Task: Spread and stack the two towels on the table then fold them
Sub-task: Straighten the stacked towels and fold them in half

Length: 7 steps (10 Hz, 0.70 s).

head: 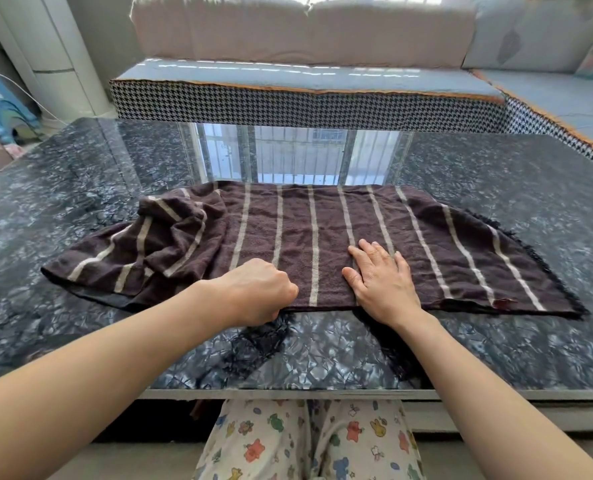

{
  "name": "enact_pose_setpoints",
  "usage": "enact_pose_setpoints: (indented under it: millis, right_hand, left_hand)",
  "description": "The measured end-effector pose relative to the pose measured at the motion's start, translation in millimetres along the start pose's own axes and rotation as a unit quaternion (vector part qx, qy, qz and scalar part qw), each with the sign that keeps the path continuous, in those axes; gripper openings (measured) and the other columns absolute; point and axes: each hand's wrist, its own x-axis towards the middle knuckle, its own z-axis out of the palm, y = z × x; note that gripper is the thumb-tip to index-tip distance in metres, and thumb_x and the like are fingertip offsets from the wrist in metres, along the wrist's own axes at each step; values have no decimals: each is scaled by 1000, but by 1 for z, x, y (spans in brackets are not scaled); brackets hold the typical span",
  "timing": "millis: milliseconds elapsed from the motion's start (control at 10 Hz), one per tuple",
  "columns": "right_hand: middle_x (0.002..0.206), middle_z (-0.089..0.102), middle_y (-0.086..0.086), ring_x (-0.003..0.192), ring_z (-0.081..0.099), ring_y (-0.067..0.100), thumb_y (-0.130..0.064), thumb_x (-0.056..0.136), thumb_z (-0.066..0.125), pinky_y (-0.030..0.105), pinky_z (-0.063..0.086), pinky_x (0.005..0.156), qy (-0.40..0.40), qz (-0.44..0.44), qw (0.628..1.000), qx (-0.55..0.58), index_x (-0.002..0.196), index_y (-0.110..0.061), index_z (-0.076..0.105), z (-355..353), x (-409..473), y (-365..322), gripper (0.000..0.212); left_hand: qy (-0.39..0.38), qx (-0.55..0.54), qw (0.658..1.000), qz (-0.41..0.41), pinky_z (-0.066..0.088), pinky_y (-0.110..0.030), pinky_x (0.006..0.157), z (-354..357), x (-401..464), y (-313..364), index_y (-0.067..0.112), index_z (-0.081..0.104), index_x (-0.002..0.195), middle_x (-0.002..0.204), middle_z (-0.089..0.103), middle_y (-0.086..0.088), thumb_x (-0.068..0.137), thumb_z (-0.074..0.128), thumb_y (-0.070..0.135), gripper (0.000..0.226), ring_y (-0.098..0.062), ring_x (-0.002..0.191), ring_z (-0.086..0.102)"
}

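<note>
Head view, single frame. A brown striped towel (322, 237) lies spread across the middle of the dark marbled counter (495, 341), long side running left to right, pale stripes running front to back. Right half lies flat, with a fringed edge at the far right. Left end is bunched and folded over on itself, not smoothed out. Whether this is one towel or two stacked cannot be told with certainty; a darker layer of cloth shows under the rumpled left end, at its near edge.

Left hand (260, 292) sits at the towel's near edge, left of centre. Its fingers are curled under into a fist at the hem; they appear to be gripping the edge, though the fingertips themselves are hidden beneath the hand.

Right hand (381, 278) rests palm down on the towel, just right of centre and close to the near edge. Its fingers (360, 254) are straight, slightly spread, pressing flat on the cloth and grasping nothing.

Both forearms are bare and reach in from the bottom of the frame. The two hands are near each other but apart, a pale stripe between them.

Beyond the counter stands a sofa (305, 29) with a houndstooth-trimmed seat (305, 105). Patterned trousers (305, 441) show below the counter's near edge
</note>
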Motion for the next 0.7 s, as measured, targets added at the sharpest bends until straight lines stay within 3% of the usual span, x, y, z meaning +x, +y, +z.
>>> enact_pose_setpoints:
  millis: [200,300,500,600,700]
  right_hand:
    - [157,10,-6,145,2,11,-45,98,25,41,-3,117,3,1,1000,-3,146,-27,20,1,1,0,51]
    - [157,11,-6,144,3,11,-45,98,26,40,-2,117,7,1,1000,-3,145,-27,22,0,1,-1,51]
    - [157,12,-6,144,4,11,-44,98,27,40,-2,117,9,2,1000,-3,145,-27,22,1,1,0,51]
    - [157,11,-6,144,3,11,-44,98,26,40,-3,117,8,1,1000,-2,146,-27,21,1,1,0,51]
    - [157,11,-6,144,3,11,-45,98,26,40,-3,117,7,1,1000,-2,146,-27,21,0,0,0,51]
  left_hand:
    - [40,-25,999,8,43,-34,63,8,-5,-12,11,55,86,90,67,-7,85,42,17,15,-31,82,63]
    - [35,-3,999,16,30,-29,59,5,-5,-6,11,52,84,87,66,-6,84,42,11,11,-28,78,62]
    - [37,-26,999,2,28,-29,55,5,-6,-5,14,44,79,87,64,-6,78,43,13,2,-28,77,61]
    - [82,-36,995,-37,16,-24,42,3,-9,-11,16,39,76,75,58,1,79,41,16,3,-24,64,55]
    - [111,-26,993,-36,15,-24,41,-2,-13,-10,16,40,73,68,47,5,77,40,16,4,-18,56,44]
